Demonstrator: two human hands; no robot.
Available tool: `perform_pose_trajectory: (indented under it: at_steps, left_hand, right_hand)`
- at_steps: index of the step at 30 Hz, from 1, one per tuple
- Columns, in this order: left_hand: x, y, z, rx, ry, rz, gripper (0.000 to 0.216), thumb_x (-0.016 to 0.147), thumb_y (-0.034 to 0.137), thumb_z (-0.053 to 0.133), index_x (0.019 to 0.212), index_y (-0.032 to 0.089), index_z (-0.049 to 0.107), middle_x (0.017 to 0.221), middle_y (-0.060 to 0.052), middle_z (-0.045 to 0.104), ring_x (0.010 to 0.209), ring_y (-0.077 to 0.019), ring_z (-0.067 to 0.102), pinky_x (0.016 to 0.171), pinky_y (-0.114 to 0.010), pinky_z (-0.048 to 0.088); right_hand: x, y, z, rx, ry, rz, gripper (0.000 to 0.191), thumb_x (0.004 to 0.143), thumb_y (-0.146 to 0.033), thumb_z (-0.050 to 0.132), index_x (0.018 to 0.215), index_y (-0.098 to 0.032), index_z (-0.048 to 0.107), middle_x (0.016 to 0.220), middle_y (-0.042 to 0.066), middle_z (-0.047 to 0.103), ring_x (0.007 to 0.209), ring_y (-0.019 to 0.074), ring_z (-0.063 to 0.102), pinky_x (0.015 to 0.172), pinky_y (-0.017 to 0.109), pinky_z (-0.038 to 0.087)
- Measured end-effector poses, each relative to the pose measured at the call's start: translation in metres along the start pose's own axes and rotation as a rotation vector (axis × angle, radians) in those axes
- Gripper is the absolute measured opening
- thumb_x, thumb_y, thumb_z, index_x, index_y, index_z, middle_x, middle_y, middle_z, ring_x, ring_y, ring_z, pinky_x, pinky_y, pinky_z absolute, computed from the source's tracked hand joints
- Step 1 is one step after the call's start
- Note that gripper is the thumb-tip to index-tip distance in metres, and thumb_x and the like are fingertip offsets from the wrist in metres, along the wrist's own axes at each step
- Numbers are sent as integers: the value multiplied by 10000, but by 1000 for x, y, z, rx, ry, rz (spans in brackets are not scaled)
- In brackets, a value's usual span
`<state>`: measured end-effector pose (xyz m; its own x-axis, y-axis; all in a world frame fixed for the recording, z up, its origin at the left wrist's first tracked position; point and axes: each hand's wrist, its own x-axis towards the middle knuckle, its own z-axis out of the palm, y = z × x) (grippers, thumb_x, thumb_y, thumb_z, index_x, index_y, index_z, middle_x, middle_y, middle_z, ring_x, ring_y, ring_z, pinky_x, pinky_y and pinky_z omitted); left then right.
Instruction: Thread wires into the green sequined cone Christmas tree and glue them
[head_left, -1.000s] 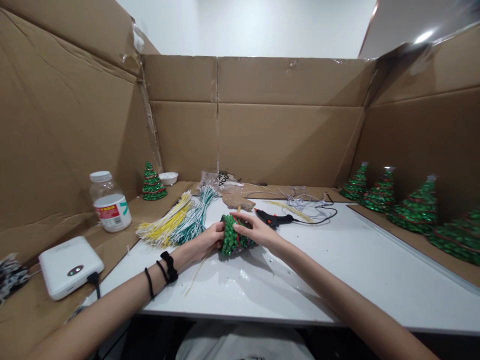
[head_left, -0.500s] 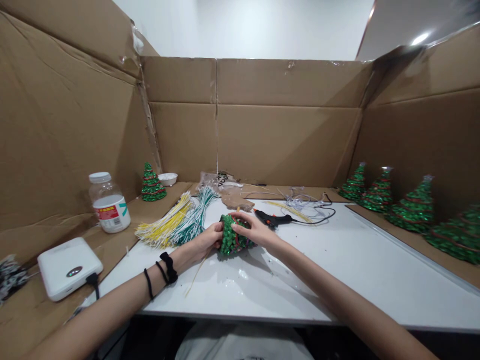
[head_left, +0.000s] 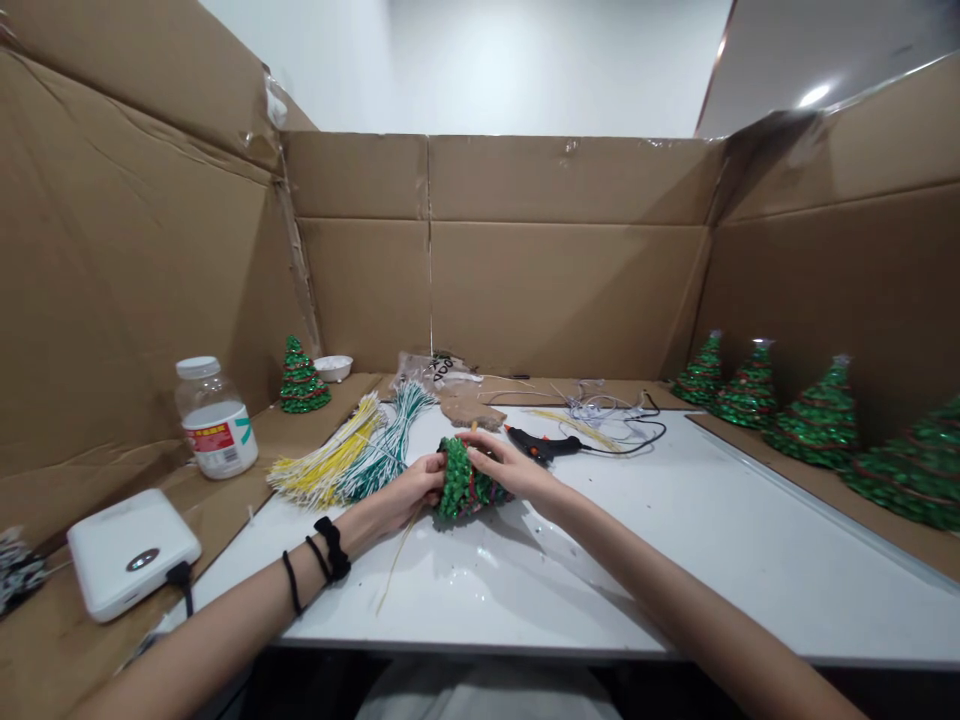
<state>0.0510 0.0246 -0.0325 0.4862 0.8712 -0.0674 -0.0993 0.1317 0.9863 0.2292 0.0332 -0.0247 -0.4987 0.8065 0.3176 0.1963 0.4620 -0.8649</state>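
Both my hands hold a small green beaded Christmas tree [head_left: 459, 490] tilted on its side just above the white board. My left hand [head_left: 421, 482] grips it at the left end, fingers partly hidden behind it. A thin yellow strand [head_left: 396, 568] hangs down from beside the left fingers. Across the tree's top and right part lies my right hand [head_left: 504, 465], its fingers curled round it. Just beyond that hand rests a black glue gun [head_left: 546, 444], its orange tip towards the tree. Bundles of yellow-white [head_left: 324, 462] and green-white [head_left: 386, 440] wire ties lie behind my left hand.
Finished green trees [head_left: 814, 415] line the right side; another tree [head_left: 302, 380] stands at back left near a white bowl [head_left: 334, 368]. A lidded plastic jar [head_left: 217, 420] and a white power bank [head_left: 135, 555] are at left. Cardboard walls [head_left: 570, 290] surround the white board [head_left: 675, 530].
The camera view has shifted slightly, so the scene sits a little lower. Both hands keep their grip on the tree, with hardly any visible movement.
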Motion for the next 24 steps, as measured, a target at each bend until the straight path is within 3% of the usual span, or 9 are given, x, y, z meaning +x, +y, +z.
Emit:
perform_pose_trajectory:
  at_steps: [6, 24]
  left_hand:
    - [1, 0, -4, -26, 7, -17, 296, 553, 187, 719, 827, 106, 641, 565, 44, 500, 434, -26, 329, 417, -195, 149]
    - [4, -4, -7, -6, 38, -20, 308, 556, 254, 781, 789, 104, 645, 573, 29, 525, 444, -36, 363, 425, -197, 195]
  right_hand:
    - [-3, -5, 1, -36, 22, -2, 432, 840, -461, 513, 1207, -233, 539, 1257, 67, 558, 1177, 237, 493, 1005, 397, 386]
    - [-2, -3, 7, -131, 105, -60, 379, 842, -372, 514, 1174, -193, 550, 1194, 85, 590, 1125, 226, 529, 993, 392, 385]
